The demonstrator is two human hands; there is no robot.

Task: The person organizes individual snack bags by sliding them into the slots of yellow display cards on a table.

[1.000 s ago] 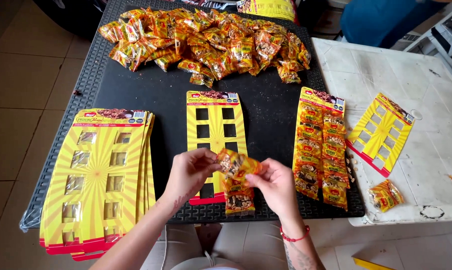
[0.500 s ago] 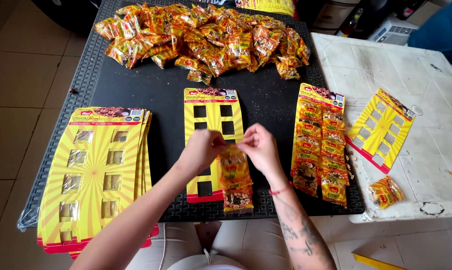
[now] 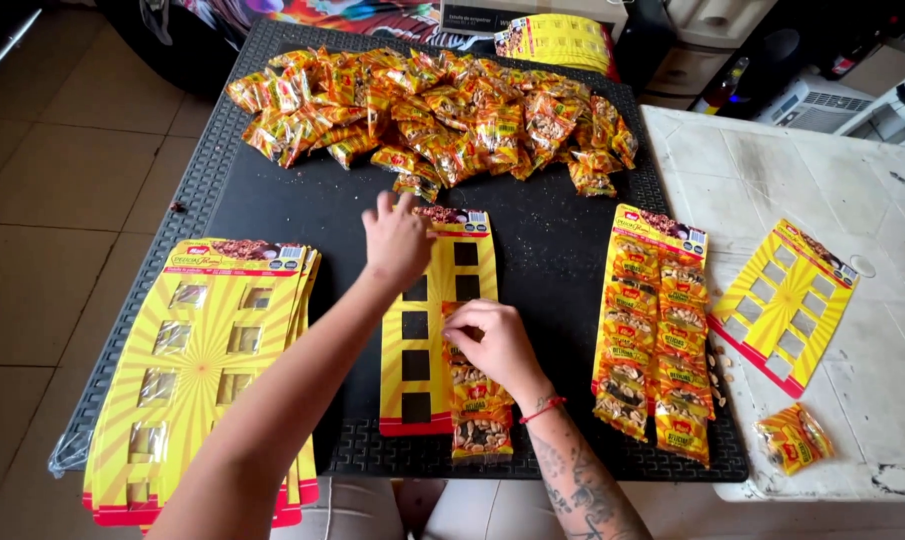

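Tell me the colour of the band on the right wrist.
Red wrist band, head view.

card stack bottom cut off; left hand fingertips blurred

Head view, steeply down, near

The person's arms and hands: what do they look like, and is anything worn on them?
Both forearms are bare, with no sleeves in view and no gloves. The right hand has a thin red string bracelet at the wrist, and dark tattoos cover that forearm. The left hand and its forearm show no jewellery or markings.
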